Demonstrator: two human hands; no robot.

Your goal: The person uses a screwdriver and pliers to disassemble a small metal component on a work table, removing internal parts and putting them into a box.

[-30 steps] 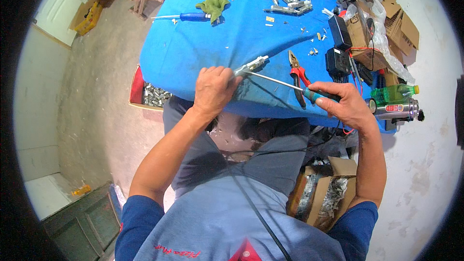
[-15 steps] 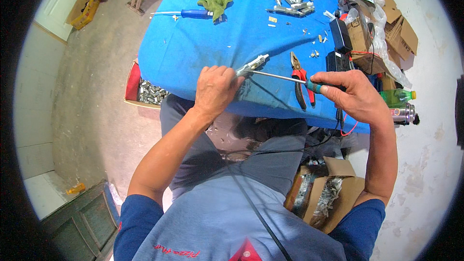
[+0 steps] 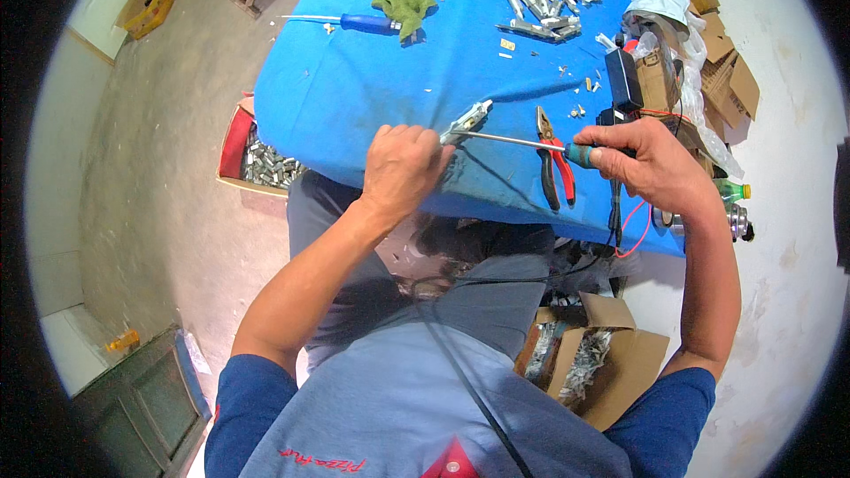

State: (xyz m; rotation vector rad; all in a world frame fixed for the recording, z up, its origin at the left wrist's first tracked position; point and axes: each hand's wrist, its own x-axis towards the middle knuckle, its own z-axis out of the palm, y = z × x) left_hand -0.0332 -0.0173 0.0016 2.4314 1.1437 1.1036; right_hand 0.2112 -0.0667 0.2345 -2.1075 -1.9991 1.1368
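Note:
My left hand (image 3: 404, 168) is closed around the near end of a narrow silvery metal part (image 3: 467, 120) above the front of the blue-covered table. The part's far end sticks out past my fingers, pointing up and to the right. My right hand (image 3: 639, 162) grips the teal handle of a screwdriver (image 3: 513, 141). Its long shaft runs left and its tip meets the metal part close to my left fingers; exactly where it enters is too small to tell. Pliers (image 3: 557, 159) with red and black handles lie on the cloth beneath the shaft.
Similar metal parts (image 3: 540, 0) are piled at the back. A blue screwdriver (image 3: 367, 24) and a green rag (image 3: 405, 2) lie at the far left. Black power adapters (image 3: 623, 80) with cables line the right edge. A red-sided box (image 3: 237, 137) of small metal pieces stands left of the table.
The whole view has shifted slightly. Both hands keep their grips, and the screwdriver tip stays at the metal part.

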